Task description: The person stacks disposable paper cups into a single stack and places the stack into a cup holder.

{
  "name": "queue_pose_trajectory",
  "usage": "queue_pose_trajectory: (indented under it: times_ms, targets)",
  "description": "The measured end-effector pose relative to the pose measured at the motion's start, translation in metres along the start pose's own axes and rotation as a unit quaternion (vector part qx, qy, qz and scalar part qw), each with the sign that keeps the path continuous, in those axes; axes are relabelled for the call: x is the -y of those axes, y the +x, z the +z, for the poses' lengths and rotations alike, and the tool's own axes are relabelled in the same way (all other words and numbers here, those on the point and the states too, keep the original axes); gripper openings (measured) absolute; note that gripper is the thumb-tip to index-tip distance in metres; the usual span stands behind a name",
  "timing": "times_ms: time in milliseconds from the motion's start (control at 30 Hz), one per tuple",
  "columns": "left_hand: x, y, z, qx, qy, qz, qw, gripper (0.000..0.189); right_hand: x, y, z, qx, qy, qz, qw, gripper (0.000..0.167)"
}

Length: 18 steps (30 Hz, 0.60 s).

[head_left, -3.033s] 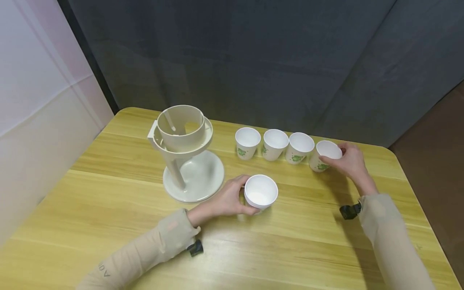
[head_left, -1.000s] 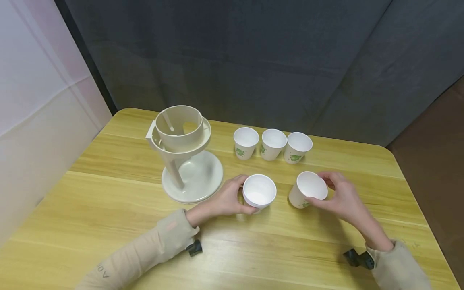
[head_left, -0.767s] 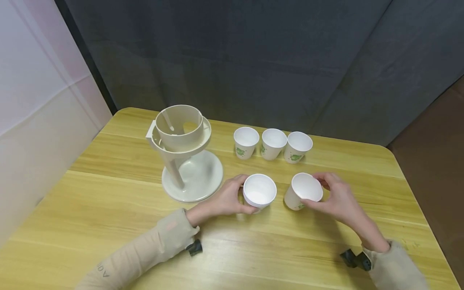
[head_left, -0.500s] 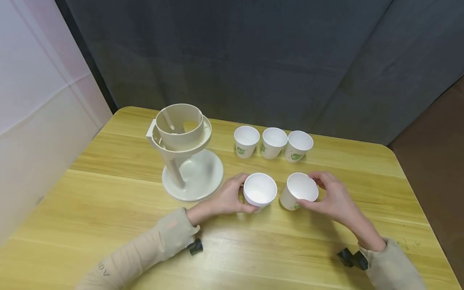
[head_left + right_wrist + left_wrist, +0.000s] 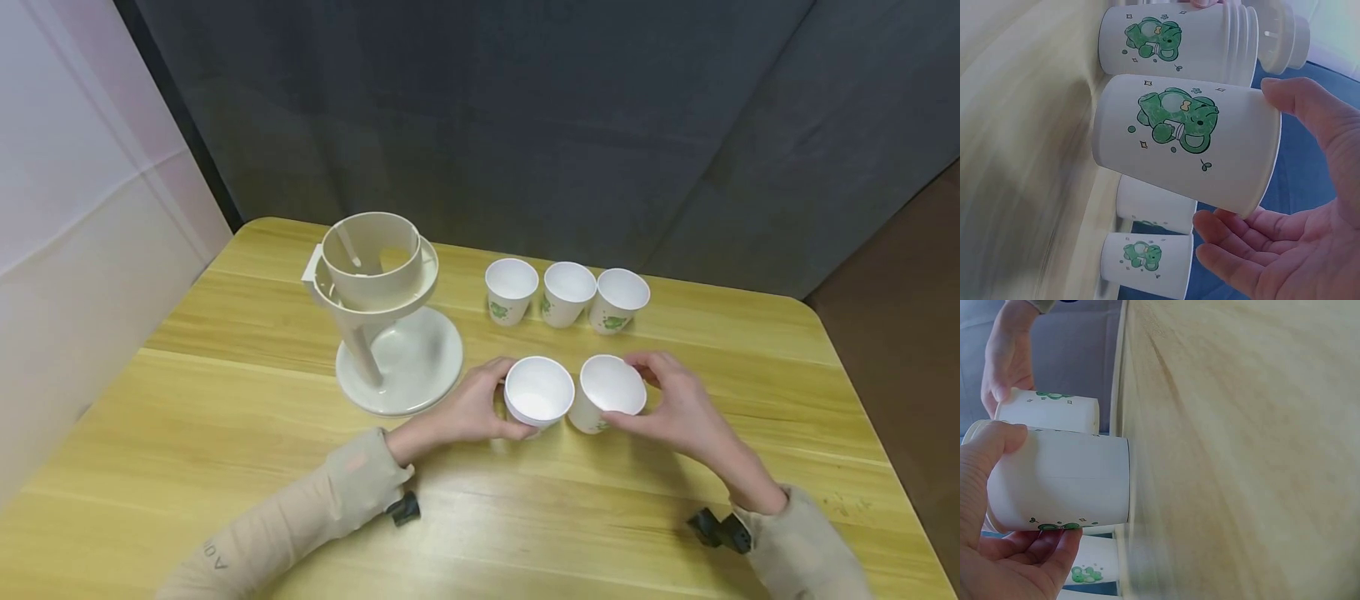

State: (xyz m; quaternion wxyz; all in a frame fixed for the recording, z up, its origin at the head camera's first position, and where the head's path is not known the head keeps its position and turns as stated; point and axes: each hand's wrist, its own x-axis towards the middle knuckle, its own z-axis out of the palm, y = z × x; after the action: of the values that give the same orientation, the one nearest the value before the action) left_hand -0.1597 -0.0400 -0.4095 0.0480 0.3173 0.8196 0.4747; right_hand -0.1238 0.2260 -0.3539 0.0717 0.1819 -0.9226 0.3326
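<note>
Paper cup (image 5: 611, 388), white and tapered, has moved leftward, pinched near its rim by the right hand (image 5: 681, 410). It is now just beside the nested stack of white paper cups (image 5: 538, 392) gripped by the left hand (image 5: 474, 407), so the two look ready to meet; I can't tell whether they touch. Its label is a green cartoon bear (image 5: 1179, 119), with no readable words. Dark lettering (image 5: 215, 556) on the beige sleeve (image 5: 300, 508) is only partly legible.
</note>
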Motion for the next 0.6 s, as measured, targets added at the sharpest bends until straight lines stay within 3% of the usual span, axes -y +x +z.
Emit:
queue_pose_trajectory:
  times_ms: [267,600]
  targets:
    - [0.000,0.001,-0.001,0.007,-0.005,-0.005,0.9999,0.070,0.010,0.006,-0.009,-0.006,0.014,-0.013,0.9998,0.063]
    - [0.002,0.001,0.000,0.006,-0.002,0.000,1.0000,0.069,0.033,0.020,-0.038,-0.047,-0.005,-0.062,0.9970,0.061]
